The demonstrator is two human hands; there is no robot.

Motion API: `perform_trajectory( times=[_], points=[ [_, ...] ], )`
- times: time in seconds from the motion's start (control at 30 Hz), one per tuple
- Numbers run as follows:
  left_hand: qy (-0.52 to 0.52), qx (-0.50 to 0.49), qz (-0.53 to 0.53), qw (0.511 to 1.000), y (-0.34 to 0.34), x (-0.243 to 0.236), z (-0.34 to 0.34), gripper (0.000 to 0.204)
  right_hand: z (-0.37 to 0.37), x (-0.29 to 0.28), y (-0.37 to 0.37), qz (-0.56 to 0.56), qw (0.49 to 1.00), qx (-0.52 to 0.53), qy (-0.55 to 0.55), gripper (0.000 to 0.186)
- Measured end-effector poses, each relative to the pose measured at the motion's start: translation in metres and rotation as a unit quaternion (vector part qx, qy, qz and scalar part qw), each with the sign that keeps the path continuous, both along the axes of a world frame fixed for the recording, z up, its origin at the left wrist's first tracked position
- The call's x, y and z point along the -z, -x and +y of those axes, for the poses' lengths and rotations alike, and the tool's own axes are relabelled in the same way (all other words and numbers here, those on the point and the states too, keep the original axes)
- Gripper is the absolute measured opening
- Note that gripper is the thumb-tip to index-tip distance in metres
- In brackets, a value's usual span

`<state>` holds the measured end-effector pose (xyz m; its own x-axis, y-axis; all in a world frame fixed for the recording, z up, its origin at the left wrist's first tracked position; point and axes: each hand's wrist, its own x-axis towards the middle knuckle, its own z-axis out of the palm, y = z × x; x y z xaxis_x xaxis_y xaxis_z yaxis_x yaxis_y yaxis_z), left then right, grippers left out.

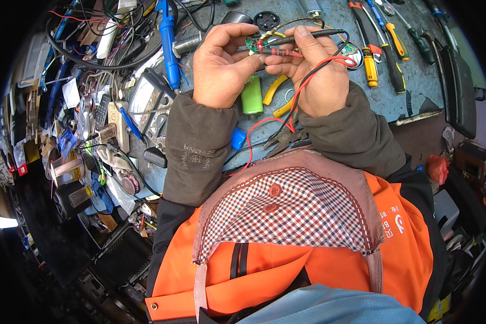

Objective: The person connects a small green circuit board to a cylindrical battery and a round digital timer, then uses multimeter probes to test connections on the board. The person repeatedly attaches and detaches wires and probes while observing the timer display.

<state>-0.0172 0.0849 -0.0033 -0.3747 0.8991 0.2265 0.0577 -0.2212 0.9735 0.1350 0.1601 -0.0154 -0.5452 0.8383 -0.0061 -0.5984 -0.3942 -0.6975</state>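
Note:
My left hand point(221, 67) pinches a small round green circuit board point(254, 43) with wires on it at the top centre. My right hand point(321, 73) grips a black test probe point(321, 34) and a red test probe point(285, 52), their tips at the board. Red and black leads run down from the probes. Below the board lie a green cylindrical cell point(252, 96) and yellow-handled pliers point(274, 89). Behind it are a black round part point(266, 20) and a dark cup-like piece point(237, 17).
The worn blue bench point(416, 97) holds screwdrivers point(395, 40) at the right, a blue desoldering pump point(168, 46) and a metal cylinder point(184, 47) at centre left, and tangled cables, tools and parts across the left. A small blue block point(238, 139) lies near my left sleeve.

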Motion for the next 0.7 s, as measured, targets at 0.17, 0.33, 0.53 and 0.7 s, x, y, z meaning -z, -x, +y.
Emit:
perform_trajectory(
  times=[0.17, 0.33, 0.53, 0.7],
  points=[
    [0.002, -0.003, 0.001, 1.000, 0.0009, 0.0012, 0.0000, 0.047, 0.0003, 0.0002, 0.0000, -0.002, 1.000, -0.003, 0.001, 0.026],
    [0.002, 0.001, -0.005, 1.000, 0.0011, 0.0014, 0.0003, 0.048, 0.0005, 0.0003, 0.0008, 0.000, 1.000, -0.003, 0.004, 0.026],
    [0.004, -0.003, 0.001, 1.000, 0.0018, 0.0018, 0.0000, 0.049, 0.0002, 0.0001, 0.0017, 0.001, 1.000, -0.002, 0.011, 0.026],
    [0.008, -0.003, 0.000, 1.000, 0.0027, 0.0021, -0.0003, 0.050, 0.0004, -0.0008, 0.0013, 0.000, 1.000, -0.006, 0.008, 0.026]
  ],
)
